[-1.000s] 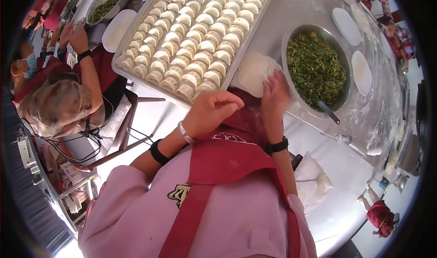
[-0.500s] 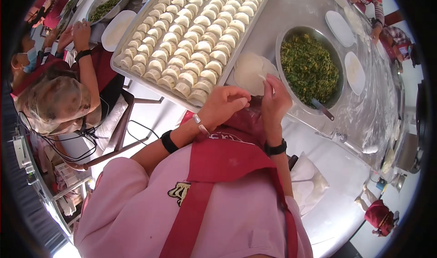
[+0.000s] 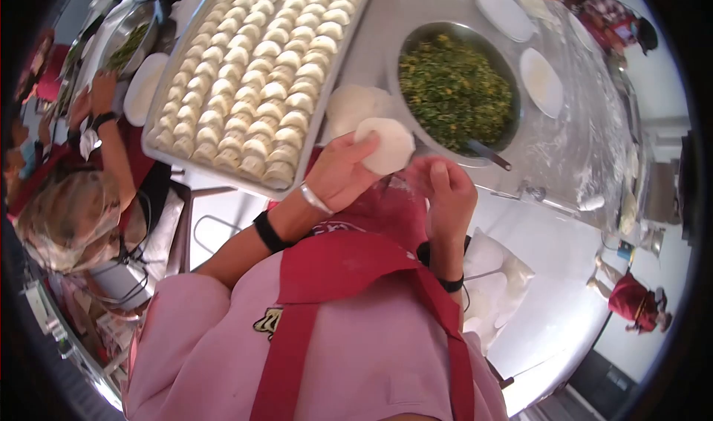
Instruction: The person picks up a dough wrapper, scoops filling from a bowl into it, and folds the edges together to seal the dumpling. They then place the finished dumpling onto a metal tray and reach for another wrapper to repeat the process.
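A round white dough wrapper (image 3: 390,148) lies on the fingers of my left hand (image 3: 343,170), with the thumb pressed on its near edge. Just right of the wrapper is my right hand (image 3: 448,187), its fingers curled together; whether they hold anything is hidden. Behind the hands, more flat wrappers (image 3: 356,103) rest on the metal table. A large metal bowl of chopped green filling (image 3: 454,90) stands beyond my right hand, a utensil handle (image 3: 490,155) leaning over its near rim. On the left, rows of folded dumplings (image 3: 260,87) cover a big metal tray (image 3: 226,177).
White oval plates (image 3: 542,82) stand right of the bowl on the floury metal table (image 3: 568,150). A co-worker's arm (image 3: 115,150) reaches toward another bowl at the left. Other people are at the upper right and lower right. A white plate (image 3: 145,90) is left of the tray.
My left hand now has a wrapper on it, where before it was empty. My right hand has come down from the wrapper stack. The view has shifted, so tray and bowl appear further left.
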Action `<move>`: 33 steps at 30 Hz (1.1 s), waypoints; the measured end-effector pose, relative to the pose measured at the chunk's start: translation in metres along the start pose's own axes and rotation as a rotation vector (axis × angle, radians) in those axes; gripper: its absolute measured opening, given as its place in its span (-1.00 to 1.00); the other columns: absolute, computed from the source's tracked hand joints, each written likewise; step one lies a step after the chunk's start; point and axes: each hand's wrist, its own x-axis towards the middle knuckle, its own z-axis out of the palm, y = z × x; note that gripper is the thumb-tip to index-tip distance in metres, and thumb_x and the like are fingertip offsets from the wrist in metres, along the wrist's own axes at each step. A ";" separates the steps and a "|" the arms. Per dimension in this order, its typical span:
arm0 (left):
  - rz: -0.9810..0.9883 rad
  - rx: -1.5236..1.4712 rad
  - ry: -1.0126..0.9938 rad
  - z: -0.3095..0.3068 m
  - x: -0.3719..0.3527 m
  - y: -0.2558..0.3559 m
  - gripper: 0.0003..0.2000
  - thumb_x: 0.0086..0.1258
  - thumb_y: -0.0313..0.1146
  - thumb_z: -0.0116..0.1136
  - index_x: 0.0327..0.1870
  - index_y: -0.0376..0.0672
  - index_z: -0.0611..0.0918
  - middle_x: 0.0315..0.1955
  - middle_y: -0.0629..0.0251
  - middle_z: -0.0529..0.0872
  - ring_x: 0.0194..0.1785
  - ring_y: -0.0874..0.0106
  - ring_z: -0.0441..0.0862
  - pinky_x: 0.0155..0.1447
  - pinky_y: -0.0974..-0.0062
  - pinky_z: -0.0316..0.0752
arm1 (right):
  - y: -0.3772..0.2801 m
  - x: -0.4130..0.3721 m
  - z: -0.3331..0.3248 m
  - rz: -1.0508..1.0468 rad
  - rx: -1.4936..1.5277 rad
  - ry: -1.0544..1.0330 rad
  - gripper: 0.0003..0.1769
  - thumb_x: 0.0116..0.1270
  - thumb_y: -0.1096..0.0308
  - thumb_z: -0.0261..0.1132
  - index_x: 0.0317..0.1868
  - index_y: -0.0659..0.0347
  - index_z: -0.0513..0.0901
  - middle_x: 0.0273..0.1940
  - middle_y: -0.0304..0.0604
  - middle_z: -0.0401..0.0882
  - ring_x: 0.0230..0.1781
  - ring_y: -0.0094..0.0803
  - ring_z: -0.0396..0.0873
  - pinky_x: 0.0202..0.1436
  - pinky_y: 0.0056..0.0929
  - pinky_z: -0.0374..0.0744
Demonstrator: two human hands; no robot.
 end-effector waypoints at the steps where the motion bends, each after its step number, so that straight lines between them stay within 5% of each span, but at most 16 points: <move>1: -0.023 0.021 -0.010 0.001 0.000 0.001 -0.63 0.56 -0.39 0.05 0.28 -0.39 0.43 0.20 0.05 0.58 0.28 0.22 0.55 0.42 0.21 0.46 | 0.001 -0.001 -0.015 -0.064 -0.061 0.096 -0.73 0.45 0.43 0.27 0.05 0.47 0.59 -0.25 -0.10 0.68 -0.33 -0.48 0.66 -0.21 -0.48 0.71; 7: -0.038 0.167 -0.079 0.007 0.002 -0.011 -0.64 0.49 -0.51 0.12 0.27 -0.36 0.47 0.17 0.07 0.61 0.21 0.24 0.62 0.33 0.22 0.55 | 0.000 0.025 -0.078 -0.437 -0.278 0.441 -0.56 0.41 0.48 0.27 0.25 0.49 0.48 -0.27 -0.18 0.64 -0.34 -0.53 0.62 -0.19 -0.54 0.66; 17: 0.070 0.294 0.041 0.029 -0.001 -0.003 -0.71 0.38 -0.51 0.29 0.09 -0.29 0.59 -0.05 0.22 0.73 0.00 0.40 0.72 0.05 0.39 0.69 | -0.029 0.059 -0.050 -0.565 -0.650 0.309 -0.84 0.37 0.43 0.34 -0.11 0.31 0.73 -0.32 -0.23 0.69 -0.35 -0.56 0.62 -0.22 -0.57 0.56; 33: 0.064 0.351 0.167 0.017 0.004 0.000 -0.78 0.38 -0.50 0.29 0.01 -0.26 0.63 -0.15 0.25 0.75 -0.12 0.44 0.73 -0.06 0.47 0.67 | -0.048 0.082 -0.043 -0.657 -0.614 0.404 -0.77 0.44 0.41 0.26 -0.09 0.46 0.69 -0.30 -0.01 0.73 -0.30 -0.39 0.76 -0.20 -0.49 0.70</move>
